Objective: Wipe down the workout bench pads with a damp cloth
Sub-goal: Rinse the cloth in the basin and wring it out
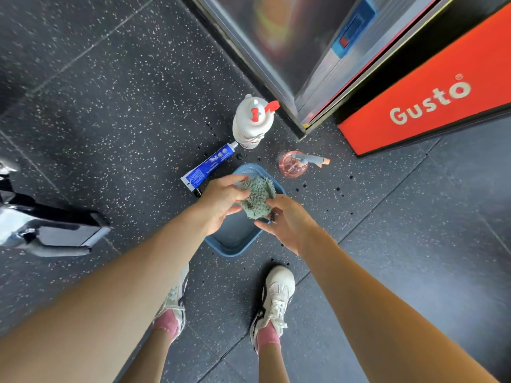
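The left hand (221, 200) and right hand (287, 222) both gripped the bunched green cloth (257, 201) above the blue basin (235, 241); wrung too little, it would probably drip across the speckled floor (110, 106) and wipe too wet.

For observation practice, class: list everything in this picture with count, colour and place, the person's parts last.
cloth: one, green, held above basin
basin: one, blue, on floor, centre
bottle: one, white, red cap, beyond basin
tube: one, blue, lying left of basin
sprayer: one, pink, right of bottle
sign: one, red, upper right
frame: one, chrome and black, left edge
shoes: two, white, below basin
left hand: one, gripping cloth
right hand: one, gripping cloth
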Demonstrator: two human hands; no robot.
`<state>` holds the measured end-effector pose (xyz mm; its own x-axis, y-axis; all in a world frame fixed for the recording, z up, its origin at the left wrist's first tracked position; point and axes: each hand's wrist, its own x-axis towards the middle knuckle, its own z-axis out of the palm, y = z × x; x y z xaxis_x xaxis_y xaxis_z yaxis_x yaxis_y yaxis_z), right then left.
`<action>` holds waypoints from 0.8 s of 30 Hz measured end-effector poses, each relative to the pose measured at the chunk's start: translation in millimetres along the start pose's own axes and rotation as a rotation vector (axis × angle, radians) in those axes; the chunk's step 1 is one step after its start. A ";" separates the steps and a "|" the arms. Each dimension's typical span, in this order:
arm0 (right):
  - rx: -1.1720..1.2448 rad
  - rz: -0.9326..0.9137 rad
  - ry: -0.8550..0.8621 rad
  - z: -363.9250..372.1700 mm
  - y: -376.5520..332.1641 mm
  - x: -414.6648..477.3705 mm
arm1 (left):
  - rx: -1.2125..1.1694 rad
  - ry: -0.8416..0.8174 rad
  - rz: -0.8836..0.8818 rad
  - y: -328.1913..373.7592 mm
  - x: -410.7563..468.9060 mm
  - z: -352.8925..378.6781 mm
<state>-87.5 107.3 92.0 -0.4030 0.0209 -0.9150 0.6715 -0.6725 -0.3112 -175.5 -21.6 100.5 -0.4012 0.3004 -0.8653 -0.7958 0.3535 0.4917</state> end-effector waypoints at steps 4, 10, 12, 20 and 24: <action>-0.196 -0.047 0.042 4.6 -0.2 -5.0 | -0.076 0.034 -0.040 -3.0 -5.8 5.0; -0.233 0.056 0.183 10.1 -7.4 -10.9 | 0.112 -0.001 0.110 0.6 -24.5 -1.2; -0.213 0.099 0.143 9.7 -9.5 -14.7 | 0.150 -0.120 0.111 3.9 -30.8 -3.6; 0.273 -0.007 -0.016 18.2 -9.3 -26.9 | 0.201 -0.106 0.100 11.5 -44.2 -8.8; 0.339 -0.050 -0.049 14.1 -5.2 -28.2 | 0.186 -0.054 0.068 8.9 -43.4 -9.2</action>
<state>-88.3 99.8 123.0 -0.4652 0.0297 -0.8847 0.4092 -0.8791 -0.2446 -169.4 -39.6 141.5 -0.4220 0.3743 -0.8257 -0.6681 0.4873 0.5624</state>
